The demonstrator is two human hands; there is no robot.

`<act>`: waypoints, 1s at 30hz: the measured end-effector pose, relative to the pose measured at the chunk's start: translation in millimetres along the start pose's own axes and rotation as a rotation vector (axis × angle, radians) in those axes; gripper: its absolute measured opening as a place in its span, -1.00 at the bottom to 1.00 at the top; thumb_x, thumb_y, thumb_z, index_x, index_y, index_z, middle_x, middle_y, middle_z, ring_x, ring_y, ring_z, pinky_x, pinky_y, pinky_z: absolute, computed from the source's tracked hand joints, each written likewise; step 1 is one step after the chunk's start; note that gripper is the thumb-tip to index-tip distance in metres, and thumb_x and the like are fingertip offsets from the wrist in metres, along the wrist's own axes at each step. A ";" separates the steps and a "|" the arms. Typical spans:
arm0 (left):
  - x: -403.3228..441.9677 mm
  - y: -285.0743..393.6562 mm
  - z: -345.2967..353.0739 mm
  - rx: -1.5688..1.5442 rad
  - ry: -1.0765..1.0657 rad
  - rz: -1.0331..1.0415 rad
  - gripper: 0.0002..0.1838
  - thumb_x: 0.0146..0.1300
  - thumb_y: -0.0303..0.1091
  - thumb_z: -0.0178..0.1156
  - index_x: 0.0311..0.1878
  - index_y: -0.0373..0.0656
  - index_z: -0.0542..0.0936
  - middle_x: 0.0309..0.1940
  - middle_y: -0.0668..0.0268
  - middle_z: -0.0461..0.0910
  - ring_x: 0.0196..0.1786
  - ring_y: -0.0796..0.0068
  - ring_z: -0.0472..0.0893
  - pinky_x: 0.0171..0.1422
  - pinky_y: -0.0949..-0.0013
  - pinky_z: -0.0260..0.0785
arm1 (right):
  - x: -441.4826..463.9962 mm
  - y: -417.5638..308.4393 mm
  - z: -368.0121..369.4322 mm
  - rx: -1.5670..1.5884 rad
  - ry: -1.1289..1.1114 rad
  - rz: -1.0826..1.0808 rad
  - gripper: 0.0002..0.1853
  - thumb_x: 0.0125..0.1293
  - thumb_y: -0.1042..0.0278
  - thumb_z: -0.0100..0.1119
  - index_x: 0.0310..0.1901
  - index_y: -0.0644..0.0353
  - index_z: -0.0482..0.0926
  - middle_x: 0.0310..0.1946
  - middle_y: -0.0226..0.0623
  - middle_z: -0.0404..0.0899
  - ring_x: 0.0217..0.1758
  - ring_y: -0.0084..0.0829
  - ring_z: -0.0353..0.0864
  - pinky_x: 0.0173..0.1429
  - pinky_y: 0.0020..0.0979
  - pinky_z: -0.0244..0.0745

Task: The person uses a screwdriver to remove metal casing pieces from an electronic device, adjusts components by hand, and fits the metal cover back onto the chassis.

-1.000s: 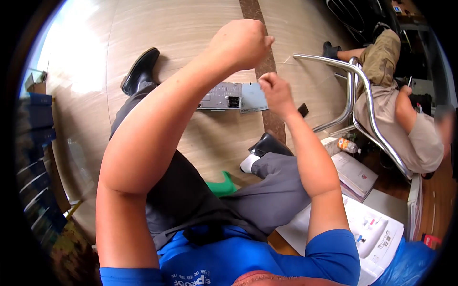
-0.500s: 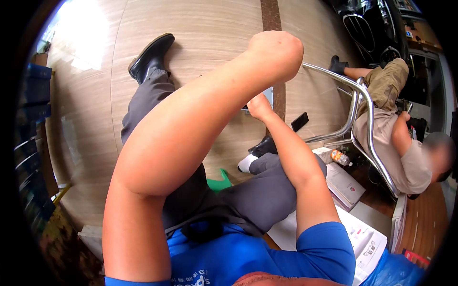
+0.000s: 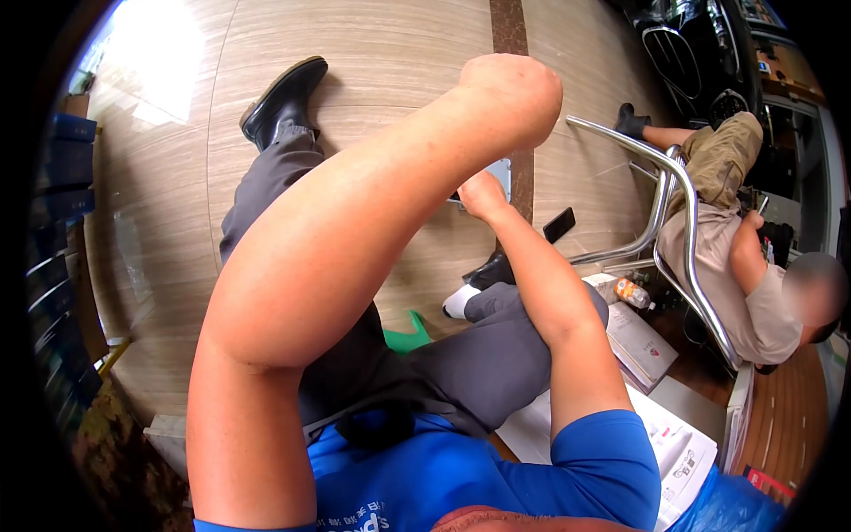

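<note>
My left hand (image 3: 514,93) is raised near the camera, bent down at the wrist, so its fingers and anything in them are hidden. Below it, my right hand (image 3: 483,195) is closed, its fingertips turned away. What it grips cannot be made out. Right beside that hand, a flat light-grey object (image 3: 502,175) shows partly behind the left forearm. A dark phone (image 3: 559,225) lies on the floor to the right of my right hand.
A chrome tubular frame (image 3: 669,168) stands to the right, with a seated person (image 3: 709,230) beyond it. Near my right elbow are a bottle (image 3: 633,293), a booklet (image 3: 640,346) and open papers (image 3: 678,452). A green plastic piece (image 3: 408,333) shows between my legs. Blue boxes (image 3: 71,164) stand at left.
The view has shifted very slightly. My left forearm has moved a little up and left, while my right hand keeps nearly the same place beside the grey object.
</note>
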State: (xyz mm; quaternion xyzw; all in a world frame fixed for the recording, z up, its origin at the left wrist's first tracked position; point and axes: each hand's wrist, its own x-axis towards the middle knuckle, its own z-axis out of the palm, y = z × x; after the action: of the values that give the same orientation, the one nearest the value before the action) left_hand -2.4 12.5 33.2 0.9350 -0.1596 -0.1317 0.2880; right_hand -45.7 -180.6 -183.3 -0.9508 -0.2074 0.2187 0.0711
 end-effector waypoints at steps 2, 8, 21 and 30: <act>-0.7 -0.4 0.2 0.005 0.005 0.009 -0.77 0.11 -0.50 0.23 -0.16 -0.13 0.75 -0.19 0.21 0.74 -0.10 0.29 0.73 -0.11 0.27 0.59 | -1.6 -4.4 -4.3 -0.041 -0.007 -0.007 -0.84 0.37 0.26 0.12 -0.19 0.16 0.53 -0.16 -0.05 0.63 -0.05 0.02 0.62 0.02 -0.02 0.52; -4.2 1.9 -1.6 0.010 -0.019 0.020 -0.79 0.23 -0.31 0.22 -0.14 -0.16 0.73 -0.15 0.14 0.73 -0.04 0.18 0.71 -0.01 0.18 0.57 | -2.6 -10.2 -8.9 -0.077 -0.006 0.016 -0.83 0.37 0.24 0.12 -0.19 0.15 0.50 -0.15 -0.04 0.63 -0.06 0.03 0.63 0.00 0.00 0.52; 2.8 4.1 4.9 0.051 -0.047 0.005 -0.77 0.12 -0.45 0.27 -0.14 -0.10 0.75 -0.16 0.24 0.74 -0.08 0.29 0.72 -0.10 0.27 0.59 | 10.4 15.1 19.3 0.144 0.181 0.096 -0.72 0.27 0.15 0.30 -0.17 0.20 0.62 -0.23 0.01 0.69 -0.08 0.01 0.66 0.02 -0.06 0.52; 8.2 0.9 12.7 0.070 -0.039 0.030 -0.79 0.07 -0.47 0.30 -0.19 -0.14 0.75 -0.21 0.21 0.73 -0.14 0.27 0.72 -0.15 0.26 0.58 | 6.3 17.6 3.7 0.239 0.139 0.131 -0.72 0.26 0.20 0.28 -0.11 0.22 0.61 -0.20 0.06 0.67 -0.03 0.02 0.64 0.09 -0.08 0.51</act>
State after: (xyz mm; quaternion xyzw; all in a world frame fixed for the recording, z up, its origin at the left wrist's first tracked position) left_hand 0.6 2.4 22.3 0.9392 -0.1838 -0.1399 0.2541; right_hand -35.8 -193.7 -193.1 -0.9599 -0.1121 0.1796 0.1838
